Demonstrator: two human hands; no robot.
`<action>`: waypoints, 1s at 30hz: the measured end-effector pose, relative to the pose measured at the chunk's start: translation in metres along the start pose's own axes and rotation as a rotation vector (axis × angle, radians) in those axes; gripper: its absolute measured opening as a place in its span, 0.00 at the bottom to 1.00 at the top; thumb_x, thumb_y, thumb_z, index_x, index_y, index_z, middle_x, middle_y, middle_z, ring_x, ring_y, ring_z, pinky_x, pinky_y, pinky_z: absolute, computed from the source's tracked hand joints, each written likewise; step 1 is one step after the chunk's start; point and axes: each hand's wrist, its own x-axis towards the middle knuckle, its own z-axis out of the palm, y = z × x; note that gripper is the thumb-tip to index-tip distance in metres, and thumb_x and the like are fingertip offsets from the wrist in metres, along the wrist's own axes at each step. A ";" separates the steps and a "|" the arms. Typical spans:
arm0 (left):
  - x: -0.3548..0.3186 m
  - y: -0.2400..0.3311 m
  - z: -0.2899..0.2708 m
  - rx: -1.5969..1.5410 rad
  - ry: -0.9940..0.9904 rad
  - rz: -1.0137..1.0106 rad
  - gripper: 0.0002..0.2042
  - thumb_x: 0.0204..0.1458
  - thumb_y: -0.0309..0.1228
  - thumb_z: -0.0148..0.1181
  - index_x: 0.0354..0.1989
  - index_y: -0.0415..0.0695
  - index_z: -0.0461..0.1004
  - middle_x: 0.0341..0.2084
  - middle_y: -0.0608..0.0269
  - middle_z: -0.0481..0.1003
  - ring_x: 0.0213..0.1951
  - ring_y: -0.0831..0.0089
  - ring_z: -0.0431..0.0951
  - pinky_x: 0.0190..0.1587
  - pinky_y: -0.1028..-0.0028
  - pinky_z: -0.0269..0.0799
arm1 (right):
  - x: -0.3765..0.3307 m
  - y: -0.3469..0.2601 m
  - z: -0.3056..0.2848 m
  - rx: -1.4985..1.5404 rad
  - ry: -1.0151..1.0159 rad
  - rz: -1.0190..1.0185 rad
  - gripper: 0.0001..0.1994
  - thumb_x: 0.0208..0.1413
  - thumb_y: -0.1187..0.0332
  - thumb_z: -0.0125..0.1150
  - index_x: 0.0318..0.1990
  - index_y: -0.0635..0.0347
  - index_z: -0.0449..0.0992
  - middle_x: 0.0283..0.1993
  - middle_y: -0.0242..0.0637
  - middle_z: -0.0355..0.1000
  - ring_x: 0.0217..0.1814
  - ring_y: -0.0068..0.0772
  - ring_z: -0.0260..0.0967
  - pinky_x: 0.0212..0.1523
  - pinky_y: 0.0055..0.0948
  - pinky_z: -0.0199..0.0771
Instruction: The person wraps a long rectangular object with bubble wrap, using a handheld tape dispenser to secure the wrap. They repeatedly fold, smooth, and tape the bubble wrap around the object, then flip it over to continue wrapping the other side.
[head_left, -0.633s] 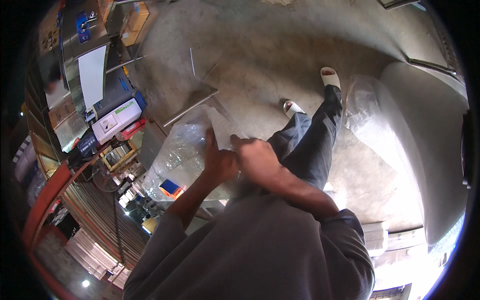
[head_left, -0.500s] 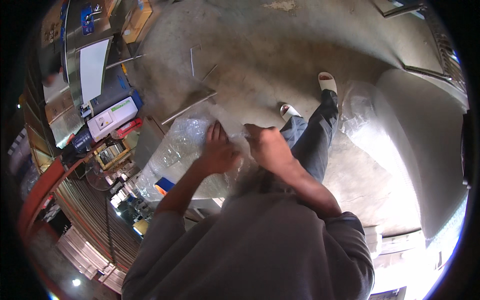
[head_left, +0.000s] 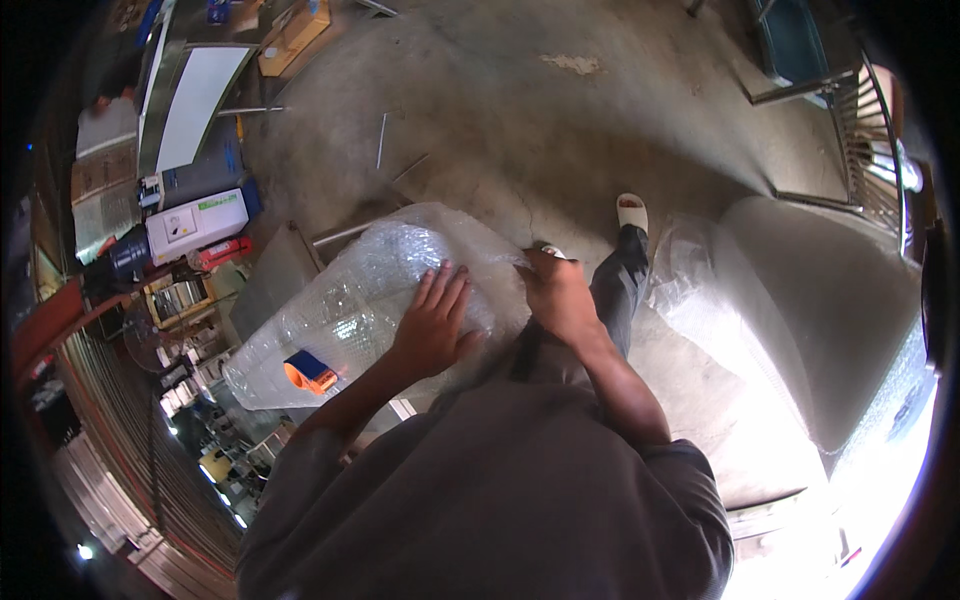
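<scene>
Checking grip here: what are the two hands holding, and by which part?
Clear bubble-wrap bundle: left hand lies flat on its top, right hand pinches its right end edge.

I count two hands, left hand point(head_left: 432, 330) and right hand point(head_left: 556, 297), on one bubble-wrapped bundle point(head_left: 365, 305); one orange tape dispenser point(head_left: 309, 371) beside my left wrist; one bubble-wrap roll point(head_left: 790, 330) right of them.

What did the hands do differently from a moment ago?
The left hand slid outward and now lies flat with fingers spread on the bubble-wrapped bundle. The right hand stayed at the bundle's right edge, gripping the wrap. The orange and blue tape dispenser remains on the bundle, and the person's feet have not moved.
</scene>
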 end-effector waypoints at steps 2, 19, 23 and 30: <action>0.002 0.001 0.006 0.001 0.130 0.018 0.38 0.60 0.51 0.53 0.65 0.25 0.63 0.69 0.36 0.61 0.75 0.40 0.51 0.76 0.46 0.41 | 0.002 0.007 0.006 -0.034 0.125 0.023 0.13 0.56 0.74 0.65 0.49 0.63 0.80 0.47 0.55 0.77 0.50 0.63 0.75 0.47 0.46 0.76; 0.012 -0.001 0.026 0.086 0.131 -0.028 0.34 0.58 0.48 0.53 0.60 0.25 0.70 0.65 0.31 0.64 0.74 0.37 0.52 0.76 0.46 0.38 | 0.005 0.005 0.045 0.216 0.360 0.143 0.14 0.71 0.65 0.52 0.46 0.72 0.73 0.29 0.51 0.74 0.30 0.31 0.68 0.34 0.36 0.71; 0.011 -0.005 0.031 0.037 0.244 0.007 0.34 0.57 0.49 0.57 0.57 0.24 0.70 0.61 0.30 0.67 0.73 0.38 0.53 0.75 0.43 0.40 | -0.006 -0.014 0.047 0.151 0.183 0.154 0.14 0.71 0.65 0.52 0.53 0.68 0.73 0.38 0.54 0.79 0.37 0.34 0.78 0.40 0.35 0.75; 0.001 0.000 0.030 -0.194 0.417 -0.169 0.39 0.45 0.50 0.64 0.57 0.26 0.70 0.74 0.34 0.50 0.78 0.42 0.40 0.76 0.42 0.34 | -0.018 -0.043 0.051 0.017 0.207 0.000 0.12 0.70 0.65 0.51 0.51 0.65 0.71 0.34 0.58 0.77 0.39 0.64 0.79 0.37 0.47 0.77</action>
